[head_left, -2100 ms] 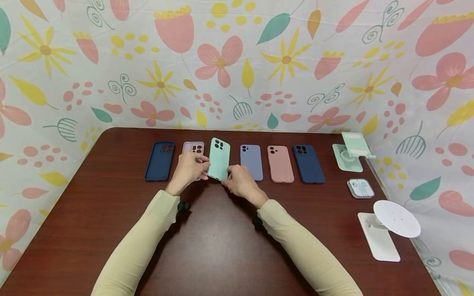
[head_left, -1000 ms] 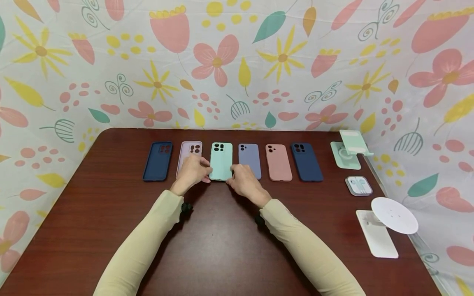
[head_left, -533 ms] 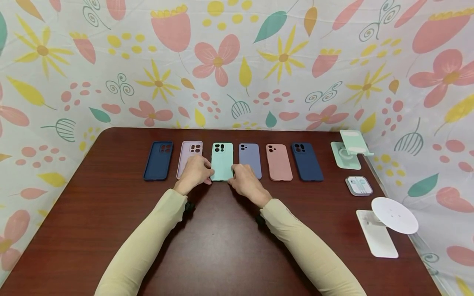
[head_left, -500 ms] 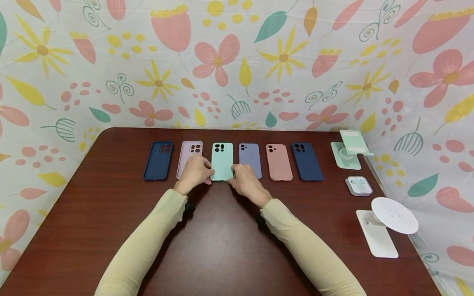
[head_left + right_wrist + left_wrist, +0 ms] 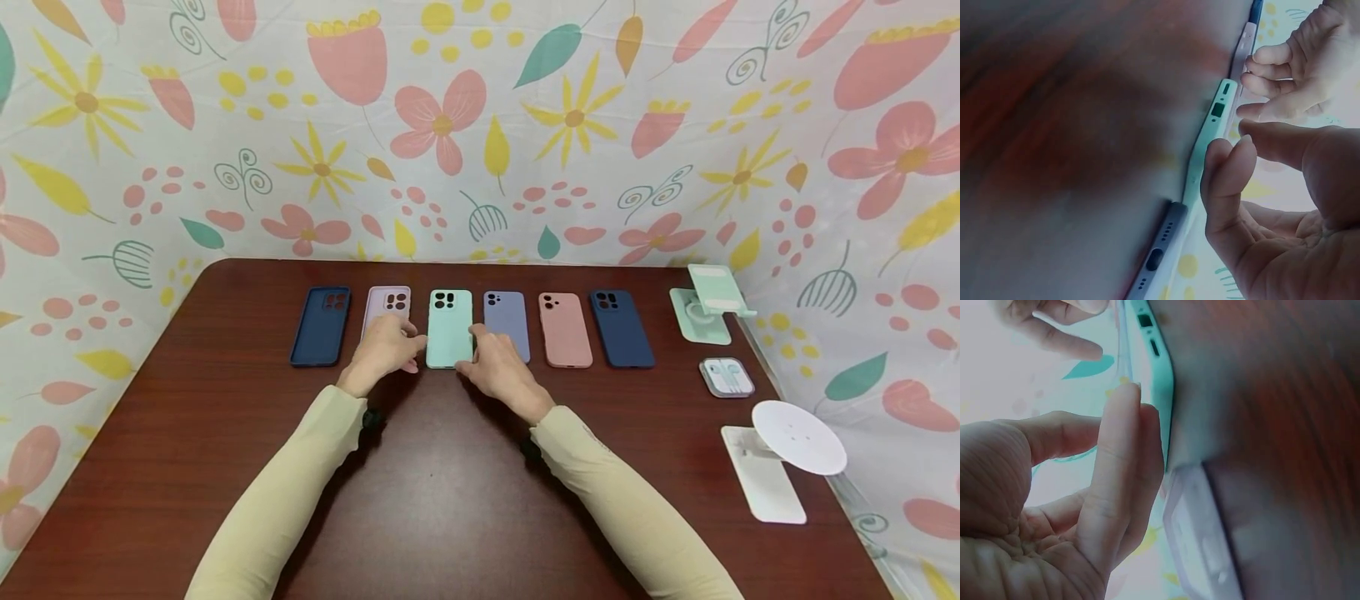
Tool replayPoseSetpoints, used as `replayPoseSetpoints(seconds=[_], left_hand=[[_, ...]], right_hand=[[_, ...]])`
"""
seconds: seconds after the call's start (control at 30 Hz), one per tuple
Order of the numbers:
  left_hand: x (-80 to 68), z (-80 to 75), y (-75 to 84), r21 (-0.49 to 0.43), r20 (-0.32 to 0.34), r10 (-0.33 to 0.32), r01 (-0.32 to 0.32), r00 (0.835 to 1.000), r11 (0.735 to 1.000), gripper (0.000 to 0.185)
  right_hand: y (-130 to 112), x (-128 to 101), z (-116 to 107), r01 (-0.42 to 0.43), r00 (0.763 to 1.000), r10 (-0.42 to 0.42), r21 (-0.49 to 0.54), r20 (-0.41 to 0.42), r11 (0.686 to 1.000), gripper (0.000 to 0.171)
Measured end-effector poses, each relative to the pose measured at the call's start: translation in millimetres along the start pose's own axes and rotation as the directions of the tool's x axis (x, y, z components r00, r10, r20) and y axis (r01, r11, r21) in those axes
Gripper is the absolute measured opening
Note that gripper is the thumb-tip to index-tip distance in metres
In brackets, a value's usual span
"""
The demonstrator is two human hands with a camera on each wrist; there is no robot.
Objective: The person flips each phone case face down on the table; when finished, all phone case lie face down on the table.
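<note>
- Left hand [image 5: 1094, 519], fingers extended, tips against or just beside the mint-green phone case [image 5: 1163, 390]
- Right hand [image 5: 1054, 336], partly cropped, upper left
- Blurred lilac case [image 5: 1200, 540], lower down
- Reddish-brown counter [image 5: 1291, 394], right
- Patterned cloth [image 5: 1088, 367] behind

Mint-green phone case [image 5: 450, 335], lying flat

The rectangular mint-green phone case [image 5: 449, 333] looked to be of smooth, matt plastic or rubber. The dark red-brown wooden table [image 5: 427, 508] showed a streaked grain and had a soft gloss. The long pale-yellow cloth sleeves [image 5: 281, 500] seemed matt, and the round-topped white stand [image 5: 799, 437] looked like smooth plastic.
</note>
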State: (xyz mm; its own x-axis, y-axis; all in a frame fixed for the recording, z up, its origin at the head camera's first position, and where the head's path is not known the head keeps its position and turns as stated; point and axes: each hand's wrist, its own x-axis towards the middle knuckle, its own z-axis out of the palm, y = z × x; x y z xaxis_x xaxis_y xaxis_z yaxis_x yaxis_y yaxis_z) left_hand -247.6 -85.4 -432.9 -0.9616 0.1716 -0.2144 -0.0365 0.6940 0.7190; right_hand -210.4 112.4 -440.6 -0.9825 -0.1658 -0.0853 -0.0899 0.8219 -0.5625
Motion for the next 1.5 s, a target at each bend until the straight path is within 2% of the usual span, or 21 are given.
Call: replayPoseSetpoints(seconds=[0.33,0.57,0.87,1.1,1.3,1.5], left_hand=[[-11.6,-25.9,-5.1,-0.087,0.055,0.03,-0.025,0.998,0.996,0.029],[-14.9,-47.5,-15.5,0.003,0.072,0.013,-0.013,0.997,1.0,0.04],[-17.0,-71.9,-36.0,0.096,0.069,-0.01,0.003,0.998,0.995,0.052],[-13.8,-75.8,-43.2,0.161,0.094,-0.073,0.057,0.993,0.985,0.07],[-10.5,-73.3,-47.7,0.16,0.106,-0.095,0.077,0.99,0.984,0.076],[-8.9,-70.2,-49.3,0.148,0.113,-0.103,0.086,0.988,0.985,0.074]], right_hand=[[-26,-3,3,0.114,0.993,-0.113,0.054,-0.029,0.992,0.062],[-44,3,14,0.128,0.992,-0.129,0.094,0.002,0.987,0.069],[-59,15,30,0.089,0.994,-0.095,0.114,0.05,0.989,0.07],[-67,25,42,0.052,0.994,-0.059,0.08,0.089,0.995,0.071],[-74,33,50,0.065,0.994,-0.066,0.015,0.09,0.998,0.049],[-80,37,55,0.029,0.996,-0.027,-0.017,0.085,0.999,0.035]])
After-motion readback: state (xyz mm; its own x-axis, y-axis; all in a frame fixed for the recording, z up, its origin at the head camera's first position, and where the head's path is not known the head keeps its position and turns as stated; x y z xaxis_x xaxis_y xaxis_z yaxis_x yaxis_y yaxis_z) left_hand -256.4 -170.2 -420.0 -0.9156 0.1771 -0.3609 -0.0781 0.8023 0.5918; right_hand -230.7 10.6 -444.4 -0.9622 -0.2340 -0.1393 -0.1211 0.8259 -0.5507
